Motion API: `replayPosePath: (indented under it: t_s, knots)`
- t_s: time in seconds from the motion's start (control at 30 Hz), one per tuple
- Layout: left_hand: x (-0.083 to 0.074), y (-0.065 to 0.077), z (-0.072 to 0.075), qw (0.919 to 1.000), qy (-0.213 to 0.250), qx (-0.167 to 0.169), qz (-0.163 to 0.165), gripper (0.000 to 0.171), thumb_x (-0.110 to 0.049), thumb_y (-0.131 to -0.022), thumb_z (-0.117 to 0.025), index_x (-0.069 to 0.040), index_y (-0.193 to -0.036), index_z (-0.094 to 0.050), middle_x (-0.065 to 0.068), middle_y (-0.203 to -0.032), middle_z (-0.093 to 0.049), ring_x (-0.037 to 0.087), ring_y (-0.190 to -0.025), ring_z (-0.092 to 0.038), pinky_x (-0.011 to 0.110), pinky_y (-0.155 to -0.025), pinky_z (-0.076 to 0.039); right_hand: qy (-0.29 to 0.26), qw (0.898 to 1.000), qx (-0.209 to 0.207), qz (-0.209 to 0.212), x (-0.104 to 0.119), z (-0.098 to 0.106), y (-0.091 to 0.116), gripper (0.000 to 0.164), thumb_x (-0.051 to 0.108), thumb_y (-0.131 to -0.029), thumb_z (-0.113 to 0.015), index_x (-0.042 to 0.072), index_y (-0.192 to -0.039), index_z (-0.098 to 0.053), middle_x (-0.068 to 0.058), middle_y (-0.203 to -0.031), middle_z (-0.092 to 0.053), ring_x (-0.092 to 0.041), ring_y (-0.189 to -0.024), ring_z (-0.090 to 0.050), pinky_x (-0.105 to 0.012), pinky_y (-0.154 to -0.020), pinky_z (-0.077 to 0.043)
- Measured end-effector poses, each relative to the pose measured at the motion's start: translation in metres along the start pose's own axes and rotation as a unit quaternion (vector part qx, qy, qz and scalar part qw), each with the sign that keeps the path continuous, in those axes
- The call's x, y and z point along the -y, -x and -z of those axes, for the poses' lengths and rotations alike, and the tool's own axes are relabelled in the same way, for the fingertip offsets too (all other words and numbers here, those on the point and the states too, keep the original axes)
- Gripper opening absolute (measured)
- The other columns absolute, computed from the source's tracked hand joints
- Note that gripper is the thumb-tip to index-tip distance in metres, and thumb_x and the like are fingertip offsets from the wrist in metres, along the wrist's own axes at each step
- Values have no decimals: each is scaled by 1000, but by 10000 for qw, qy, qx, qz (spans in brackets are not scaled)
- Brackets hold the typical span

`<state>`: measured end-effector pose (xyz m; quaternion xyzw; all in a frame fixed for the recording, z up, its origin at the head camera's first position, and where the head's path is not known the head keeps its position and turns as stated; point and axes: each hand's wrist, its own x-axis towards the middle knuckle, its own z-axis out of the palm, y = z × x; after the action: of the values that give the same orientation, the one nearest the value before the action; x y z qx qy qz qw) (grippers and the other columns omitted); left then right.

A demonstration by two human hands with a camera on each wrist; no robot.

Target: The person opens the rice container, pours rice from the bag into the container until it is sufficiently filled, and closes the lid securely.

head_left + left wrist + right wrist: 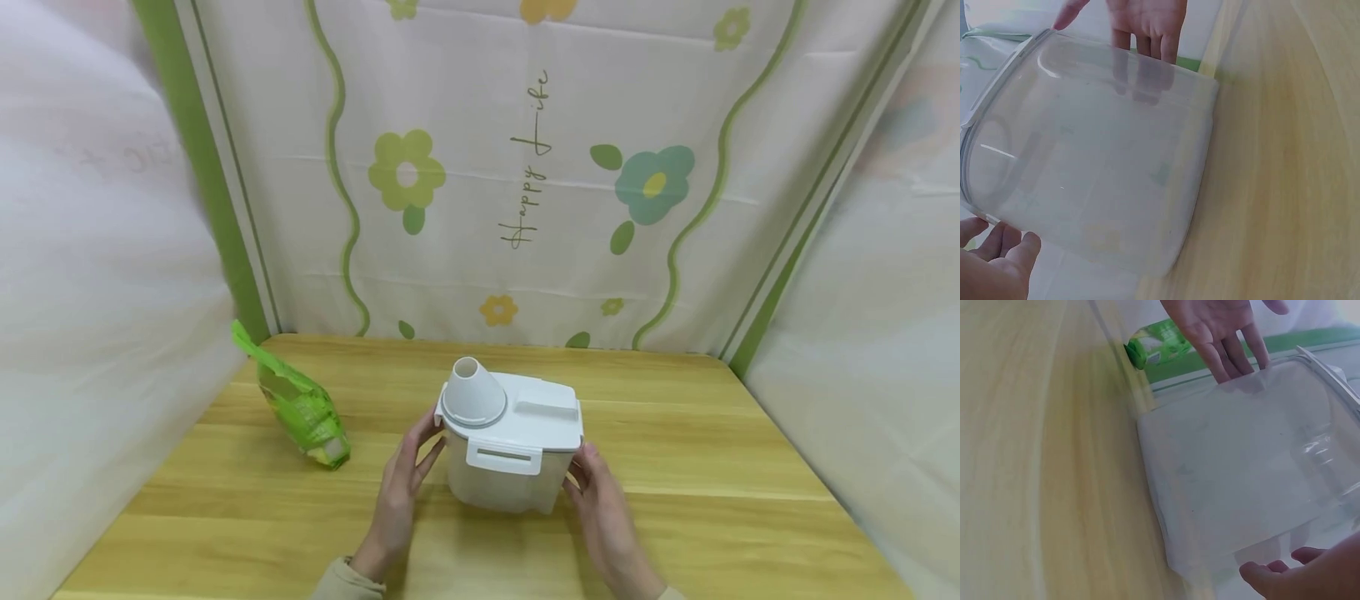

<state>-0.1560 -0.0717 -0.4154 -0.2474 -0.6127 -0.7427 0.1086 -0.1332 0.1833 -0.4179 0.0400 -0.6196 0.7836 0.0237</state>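
Note:
A translucent plastic storage container (498, 487) with a white lid is between the two hands in the head view. Its lid (555, 425) carries a cone-shaped spout (474, 392) on the left, a raised handle on the right and a clip (504, 457) in front. My left hand (396, 492) touches the left side just under the lid rim, fingers extended. Against the right side rests my right hand (603, 517). The left wrist view shows that right hand (1147, 19) with nearly straight fingers along the wall. No contents are visible through the wall (1229, 469).
A bright green plastic bag (303, 412) with something inside lies on the wooden table (720, 467), left of the container. White fabric with flower prints (465, 275) hangs behind the table, and fabric walls enclose both sides.

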Motion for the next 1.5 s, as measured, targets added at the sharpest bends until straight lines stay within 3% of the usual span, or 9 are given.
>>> replayPosePath:
  t_s: [0.2,0.63,0.9,1.13,1.3,1.5]
  knots:
    - [3,0,0,9999,43,10,127,52,-25,-110,-15,4,-149,-34,18,-150,-37,33,-136,-35,44,-110,-33,-150,9998,-102,45,1,2,0,52,40,-108,-31,-2,-135,-45,-11,-132,-50,-23,-123,-48,-31,-102,-42]
    - [5,1,1,9995,74,-242,209,51,-24,-110,-15,5,-147,-37,18,-148,-39,32,-134,-38,41,-108,-36,-422,9988,-254,-56,-1,0,-2,47,40,-108,-34,3,-133,-49,-13,-133,-51,-26,-122,-48,-35,-104,-42]
    - [0,-5,-3,9908,358,-950,891,57,-34,-110,-26,13,-139,-44,26,-137,-49,34,-126,-48,39,-103,-43,-535,9984,-164,98,2,4,-1,42,36,-109,-31,6,-121,-58,-10,-125,-54,-26,-118,-49,-35,-102,-43]
    - [-8,-12,-3,9867,76,-1071,1217,55,-31,-110,-29,14,-136,-47,29,-131,-52,38,-120,-52,39,-99,-48,-359,9978,-399,396,12,-2,0,34,27,-108,-39,4,-118,-61,-8,-127,-56,-22,-122,-49,-32,-101,-45]
    - [-14,-19,-2,9841,-173,-1106,1381,48,-24,-110,-31,13,-134,-50,27,-129,-55,36,-117,-54,40,-96,-51,-178,9980,-509,336,17,-11,-2,37,23,-106,-44,-5,-128,-56,-13,-133,-53,-22,-127,-46,-32,-104,-42]
    - [-20,-28,-2,9784,-481,-1112,1676,45,-23,-109,-37,13,-133,-52,24,-124,-59,36,-114,-58,43,-96,-50,41,9988,-468,111,21,-17,-4,55,26,-104,-47,-8,-146,-35,-11,-151,-36,-21,-139,-28,-42,-114,-25]
